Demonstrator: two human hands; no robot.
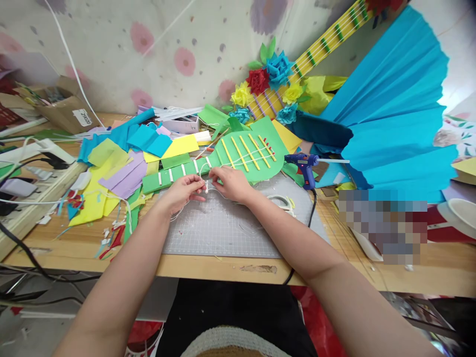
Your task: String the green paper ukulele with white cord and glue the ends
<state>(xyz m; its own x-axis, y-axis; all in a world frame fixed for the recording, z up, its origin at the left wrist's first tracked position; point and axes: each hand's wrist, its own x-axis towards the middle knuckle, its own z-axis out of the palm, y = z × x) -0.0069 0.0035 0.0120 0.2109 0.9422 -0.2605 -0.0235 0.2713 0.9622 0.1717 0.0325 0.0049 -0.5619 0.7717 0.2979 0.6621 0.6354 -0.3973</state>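
Your left fingers (pixel 196 185) pinched the white string (pixel 207 188), probably limp and nearly weightless; whether your right fingers (pixel 218 174) gripped it couldn't be told. Just beyond them lay the green guitar (pixel 241 154), likely light, easily creased, best steadied by its neck (pixel 165 177).

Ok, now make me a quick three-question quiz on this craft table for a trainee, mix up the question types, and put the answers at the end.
1. Multiple choice: what colour are the long strips across the wide body of the green instrument shape?
A) purple
B) yellow
C) blue

2. True or false: the glue gun lies to the right of both the left hand and the right hand.

3. Fill in the blank: the two hands are close together, fingering a thin white ____ beside the narrow neck.

Key: 1. B, yellow. 2. True. 3. String.
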